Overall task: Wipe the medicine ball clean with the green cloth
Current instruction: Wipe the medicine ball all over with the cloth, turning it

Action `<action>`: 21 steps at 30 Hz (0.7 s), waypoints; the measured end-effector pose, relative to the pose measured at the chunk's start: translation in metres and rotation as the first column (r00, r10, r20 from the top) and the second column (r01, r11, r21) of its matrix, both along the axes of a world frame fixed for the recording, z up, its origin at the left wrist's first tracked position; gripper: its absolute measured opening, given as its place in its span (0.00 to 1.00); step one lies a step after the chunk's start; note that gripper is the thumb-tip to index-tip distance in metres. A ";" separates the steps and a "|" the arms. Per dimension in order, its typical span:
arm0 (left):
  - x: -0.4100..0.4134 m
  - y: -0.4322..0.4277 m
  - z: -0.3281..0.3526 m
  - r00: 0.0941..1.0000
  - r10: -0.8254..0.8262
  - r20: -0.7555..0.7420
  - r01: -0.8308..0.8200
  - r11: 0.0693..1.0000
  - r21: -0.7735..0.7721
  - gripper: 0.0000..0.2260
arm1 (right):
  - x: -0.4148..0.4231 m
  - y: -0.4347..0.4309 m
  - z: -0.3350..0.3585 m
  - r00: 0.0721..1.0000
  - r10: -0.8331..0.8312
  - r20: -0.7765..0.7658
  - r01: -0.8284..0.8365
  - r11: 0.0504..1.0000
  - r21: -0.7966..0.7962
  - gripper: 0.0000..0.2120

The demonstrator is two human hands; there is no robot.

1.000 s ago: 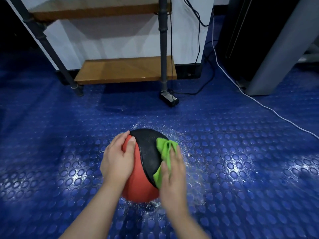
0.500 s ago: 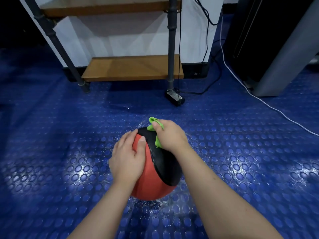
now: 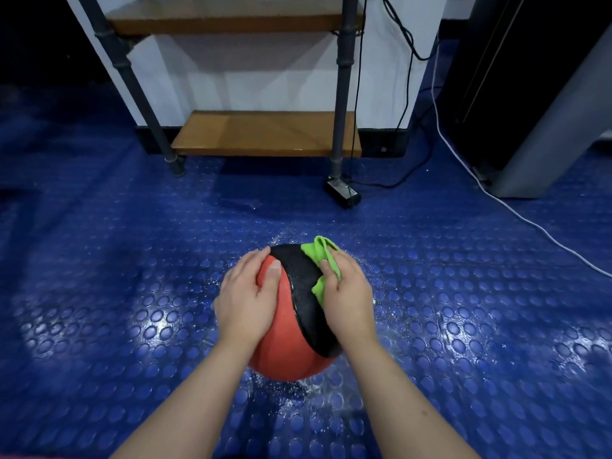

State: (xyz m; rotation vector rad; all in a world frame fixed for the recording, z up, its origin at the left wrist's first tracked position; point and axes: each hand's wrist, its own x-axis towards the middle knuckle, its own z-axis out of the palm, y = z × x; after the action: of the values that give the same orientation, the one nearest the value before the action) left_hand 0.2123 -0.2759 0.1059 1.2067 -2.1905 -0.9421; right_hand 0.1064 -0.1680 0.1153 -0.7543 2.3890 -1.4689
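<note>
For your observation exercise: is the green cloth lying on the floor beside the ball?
No, the right hand holds the green cloth against the medicine ball.

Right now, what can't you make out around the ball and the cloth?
Head view, medicine ball: underside and far side hidden by its own bulk.
Green cloth: mostly covered by the right hand.
Red panel under the left hand: covered.
Shelf unit: top cut off by the upper edge.
</note>
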 end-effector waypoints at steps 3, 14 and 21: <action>0.009 -0.005 0.002 0.997 -0.002 -0.078 0.007 0.998 0.065 0.21 | -0.028 0.013 -0.015 0.858 -0.169 0.486 0.156 0.985 0.067 0.16; 0.043 -0.043 -0.012 0.903 0.101 -0.417 0.092 0.904 0.417 0.11 | 0.060 -0.013 -0.008 0.801 0.263 -0.538 -0.228 0.965 0.133 0.18; 0.031 -0.050 -0.005 0.918 0.110 -0.382 0.099 0.867 0.488 0.17 | 0.029 -0.017 -0.020 0.998 -0.026 -0.049 0.024 0.999 -0.045 0.19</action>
State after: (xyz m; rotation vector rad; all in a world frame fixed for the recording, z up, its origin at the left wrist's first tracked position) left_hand 0.2432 -0.3259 0.1011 1.0988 -1.6617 -1.6650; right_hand 0.1357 -0.1851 0.0951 -0.7824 2.4175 -1.5348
